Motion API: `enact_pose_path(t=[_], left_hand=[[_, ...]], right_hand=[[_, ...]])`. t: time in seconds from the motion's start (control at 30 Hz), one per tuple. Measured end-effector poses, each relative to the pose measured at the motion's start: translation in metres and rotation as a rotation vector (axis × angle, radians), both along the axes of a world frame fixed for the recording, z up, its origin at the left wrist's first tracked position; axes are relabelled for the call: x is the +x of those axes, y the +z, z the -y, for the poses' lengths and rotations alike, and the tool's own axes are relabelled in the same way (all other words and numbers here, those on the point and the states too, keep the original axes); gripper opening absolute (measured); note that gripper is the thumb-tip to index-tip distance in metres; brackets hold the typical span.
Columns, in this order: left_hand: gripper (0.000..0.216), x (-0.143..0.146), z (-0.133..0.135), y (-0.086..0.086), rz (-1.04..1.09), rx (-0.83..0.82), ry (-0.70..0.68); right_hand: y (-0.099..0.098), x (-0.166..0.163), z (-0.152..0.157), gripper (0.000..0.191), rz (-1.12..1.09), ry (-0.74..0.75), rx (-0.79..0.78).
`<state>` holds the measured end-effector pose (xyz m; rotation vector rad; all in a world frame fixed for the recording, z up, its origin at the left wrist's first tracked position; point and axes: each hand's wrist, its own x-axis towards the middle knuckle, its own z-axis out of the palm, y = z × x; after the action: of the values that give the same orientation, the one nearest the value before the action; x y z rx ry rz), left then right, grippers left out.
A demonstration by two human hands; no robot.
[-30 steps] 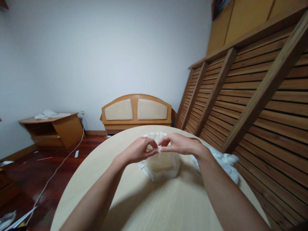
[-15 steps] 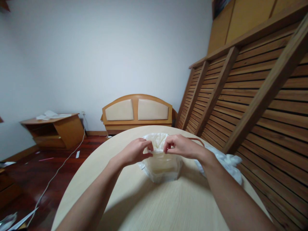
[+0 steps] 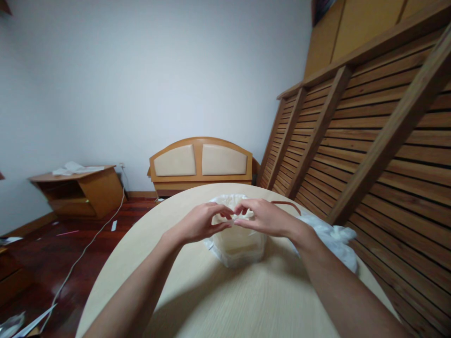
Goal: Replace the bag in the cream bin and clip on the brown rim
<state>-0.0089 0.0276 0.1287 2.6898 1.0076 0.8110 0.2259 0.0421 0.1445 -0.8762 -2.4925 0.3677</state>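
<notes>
On the round table stands a small pale container (image 3: 236, 246) covered by a thin, whitish translucent plastic bag (image 3: 219, 251), whose crumpled edge is folded over the rim. My left hand (image 3: 202, 220) is at the near side of the rim, thumb and fingers curled closely about the bag's edge. From the right, my right hand (image 3: 262, 217) pinches the same edge, its fingertips almost touching those of the left. The hands partly hide the opening, and the exact grip between the fingertips is small and hard to see.
A knotted white plastic bag (image 3: 331, 239) lies on the table (image 3: 197, 295) beyond my right forearm, near a brown curved strip (image 3: 287, 203). Behind the table is a headboard (image 3: 200, 159). Wooden slats (image 3: 359, 136) lean at the right. A cord (image 3: 88, 246) crosses the floor.
My hands have come closer together at the middle of the near rim; the left has moved right and the right slightly left. The container has barely shifted.
</notes>
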Motion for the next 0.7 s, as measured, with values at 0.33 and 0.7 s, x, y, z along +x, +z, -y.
enact_pose_path(t=[0.33, 0.7], left_hand=[[0.027, -0.006, -0.008, 0.004, 0.178, 0.032, 0.313], [0.016, 0.004, -0.021, -0.018, 0.251, -0.141, 0.52]], right_hand=[[-0.006, -0.004, -0.001, 0.003, 0.133, 0.046, -0.043], [-0.002, -0.012, 0.022, 0.021, 0.3, 0.048, -0.11]])
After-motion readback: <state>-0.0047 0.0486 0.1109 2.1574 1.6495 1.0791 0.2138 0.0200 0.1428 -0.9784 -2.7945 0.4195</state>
